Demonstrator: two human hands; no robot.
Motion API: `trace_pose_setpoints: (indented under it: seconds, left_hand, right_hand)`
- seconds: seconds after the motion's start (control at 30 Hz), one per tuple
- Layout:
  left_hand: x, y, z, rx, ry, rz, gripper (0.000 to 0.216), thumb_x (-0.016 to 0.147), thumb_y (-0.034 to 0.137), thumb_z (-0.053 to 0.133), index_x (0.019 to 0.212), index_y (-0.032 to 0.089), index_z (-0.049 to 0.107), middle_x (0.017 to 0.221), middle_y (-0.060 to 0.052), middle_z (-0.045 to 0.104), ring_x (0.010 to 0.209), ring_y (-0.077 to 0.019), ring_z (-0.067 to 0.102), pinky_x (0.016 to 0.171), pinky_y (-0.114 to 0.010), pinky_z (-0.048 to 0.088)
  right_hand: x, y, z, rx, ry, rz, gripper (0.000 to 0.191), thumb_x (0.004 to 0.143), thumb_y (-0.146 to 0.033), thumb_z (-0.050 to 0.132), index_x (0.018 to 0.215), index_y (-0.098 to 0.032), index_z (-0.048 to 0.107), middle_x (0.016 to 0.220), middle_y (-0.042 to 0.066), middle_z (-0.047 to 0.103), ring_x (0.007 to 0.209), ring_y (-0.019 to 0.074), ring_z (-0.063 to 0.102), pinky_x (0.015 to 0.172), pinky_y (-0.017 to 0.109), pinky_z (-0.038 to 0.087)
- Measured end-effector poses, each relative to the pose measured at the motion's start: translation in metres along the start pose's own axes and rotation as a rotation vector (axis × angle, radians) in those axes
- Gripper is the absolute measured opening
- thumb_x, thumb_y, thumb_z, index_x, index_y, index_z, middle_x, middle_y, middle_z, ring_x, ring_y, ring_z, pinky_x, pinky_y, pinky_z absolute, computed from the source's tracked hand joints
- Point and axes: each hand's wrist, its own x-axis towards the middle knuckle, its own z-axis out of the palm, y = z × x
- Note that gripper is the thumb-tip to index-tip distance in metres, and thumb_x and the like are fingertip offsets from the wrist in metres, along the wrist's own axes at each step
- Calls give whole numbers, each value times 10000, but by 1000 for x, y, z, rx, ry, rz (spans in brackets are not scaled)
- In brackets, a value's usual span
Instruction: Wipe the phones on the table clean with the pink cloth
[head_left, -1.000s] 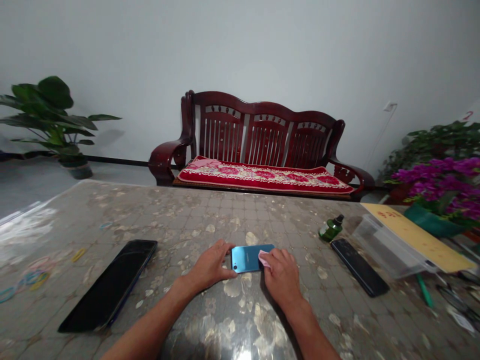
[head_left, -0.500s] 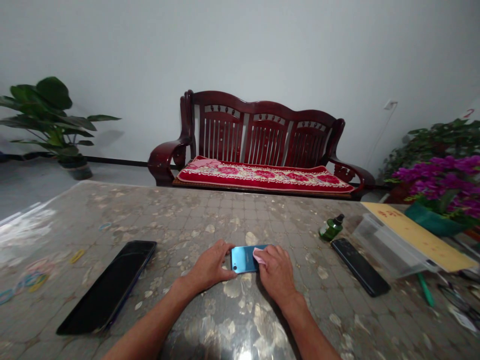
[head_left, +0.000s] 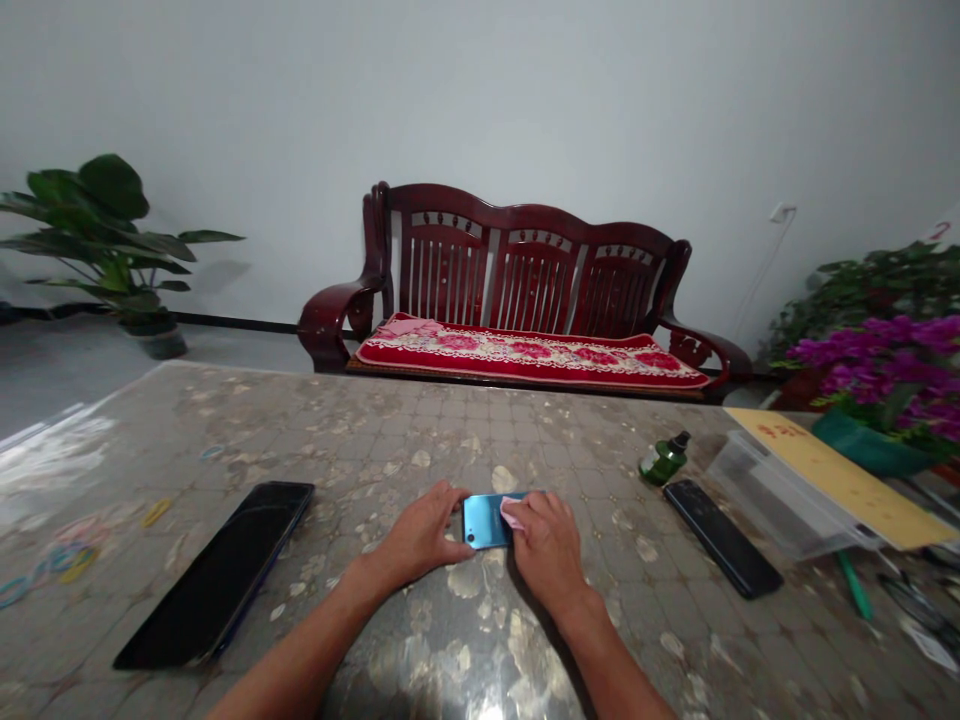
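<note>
Two hands tend a blue phone (head_left: 481, 521) on the table (head_left: 375, 450). Fingers of the left hand (head_left: 424, 536) grip its end. The right hand (head_left: 547, 546) presses a pink cloth (head_left: 511, 514) mid-phone under closed fingers, wiping seemingly halfway.

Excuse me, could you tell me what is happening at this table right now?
A person has a blue phone lying flat on the patterned table. The left hand grips the phone's left end, while the right hand presses a small pink cloth onto it. A larger dark device lies off to the left; a black phone and a green bottle sit to the right.
</note>
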Motion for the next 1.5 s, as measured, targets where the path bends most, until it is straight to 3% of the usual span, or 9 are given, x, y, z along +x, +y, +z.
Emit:
trace_pose_setpoints:
  seconds: [0.17,0.4,0.63,0.87,1.1,1.37,1.5]
  left_hand:
    - [0,0,1,-6,-1,-14,507,669,307,764,1136,197,601,1031,-64,593,925,-251,605,806,-328,489]
    - [1,0,1,-15,11,-9,497,672,309,750,1137,212,603,992,-40,593,873,-227,602,757,-302,497]
    - [0,2,-1,-7,2,-1,469,680,303,753,1115,201,609,1024,-61,602,940,-256,605,830,-343,484]
    - [0,-2,2,-11,13,2,492,688,334,742,1141,205,598,1009,-51,595,896,-244,607,773,-320,495]
    - [0,1,-1,-24,-1,1,472,682,289,742,1120,180,604,1013,-67,592,920,-253,609,789,-326,491]
    - [0,-1,2,-35,3,0,481,687,296,728,1139,201,597,1003,-55,588,916,-250,608,774,-318,500]
    - [0,0,0,-29,-5,-4,481,690,299,719,1142,188,598,1011,-66,590,908,-258,611,775,-327,495]
  right_hand:
    - [3,6,-1,-93,12,67,245,891,-111,567,999,-267,722,897,39,643,888,205,498,756,321,303]
    - [-1,-10,6,69,-42,-115,262,910,-106,528,1015,-266,706,910,25,630,905,184,506,764,301,321]
    - [3,5,-4,-61,10,53,293,880,-70,547,1023,-266,712,913,35,646,895,199,500,764,317,310]
    - [-2,-12,4,49,-17,-107,241,916,-122,536,1021,-262,701,905,30,631,901,193,501,763,308,306]
    - [1,20,-5,-119,43,99,283,876,-80,565,1028,-269,711,909,44,657,868,214,495,759,329,298]
    - [-5,-4,1,35,-11,-64,294,874,-64,541,1013,-261,710,918,31,640,924,202,503,781,305,322]
    - [-4,14,-5,-39,13,39,329,874,-55,540,1042,-276,717,945,32,661,919,211,504,790,317,320]
